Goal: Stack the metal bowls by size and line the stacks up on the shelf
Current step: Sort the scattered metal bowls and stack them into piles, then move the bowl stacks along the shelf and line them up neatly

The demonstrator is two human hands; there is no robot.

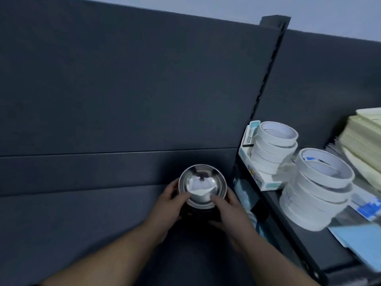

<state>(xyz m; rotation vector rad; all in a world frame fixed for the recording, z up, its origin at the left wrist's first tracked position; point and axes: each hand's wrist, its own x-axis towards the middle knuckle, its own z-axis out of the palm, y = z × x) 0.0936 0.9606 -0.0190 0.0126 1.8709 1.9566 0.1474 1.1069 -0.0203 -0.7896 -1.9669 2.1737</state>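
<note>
A shiny metal bowl (203, 183) tops what looks like a short stack of bowls on the dark shelf (82, 213), close to the shelf's right upright. My left hand (169, 205) grips the stack's left side, thumb on the rim. On the right side my right hand (228, 211) grips it the same way, thumb over the near rim. The lower bowls are mostly hidden in shadow between my hands.
A slotted dark upright (266, 83) divides this shelf from the neighbouring bay. There stand two stacks of white tape rolls (317, 188), a small white box (250, 162), pale boards (362, 137) and blue packets (362, 240). A dark back panel (123, 79) rises behind.
</note>
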